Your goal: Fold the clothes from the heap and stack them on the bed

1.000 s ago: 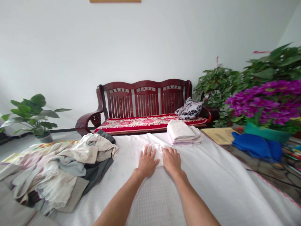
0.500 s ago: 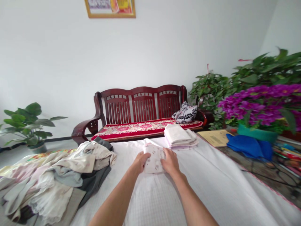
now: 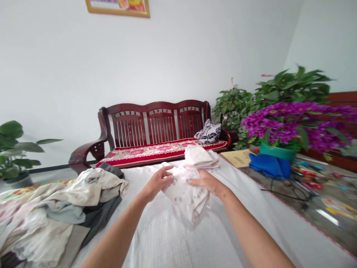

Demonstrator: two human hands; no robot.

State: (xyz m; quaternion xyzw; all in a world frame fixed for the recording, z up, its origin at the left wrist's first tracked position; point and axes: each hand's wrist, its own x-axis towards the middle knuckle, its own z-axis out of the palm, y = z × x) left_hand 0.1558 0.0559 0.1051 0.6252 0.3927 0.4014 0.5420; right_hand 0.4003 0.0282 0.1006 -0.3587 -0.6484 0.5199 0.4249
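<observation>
A white cloth garment with small dark prints (image 3: 187, 195) lies loosely bunched in front of me, partly blurred, with its lower part sagging toward me. My left hand (image 3: 158, 181) is at its upper left edge, fingers apart and thumb near the fabric. On the other side, my right hand (image 3: 208, 183) has its thumb over the garment's upper right and its fingers behind, gripping the fabric. Just beyond sits a stack of folded white cloths (image 3: 199, 156).
A heap of loose clothes (image 3: 64, 208) covers the left of the white sheet (image 3: 237, 230). At right, a side surface holds a blue cloth (image 3: 269, 166), a yellow envelope (image 3: 237, 158), cables and purple flowers (image 3: 290, 124). A wooden bench (image 3: 156, 126) stands behind.
The garment was a neat folded rectangle held between both hands; now it is looser and spreads lower. My left hand's fingers have parted from it. The view has turned slightly right.
</observation>
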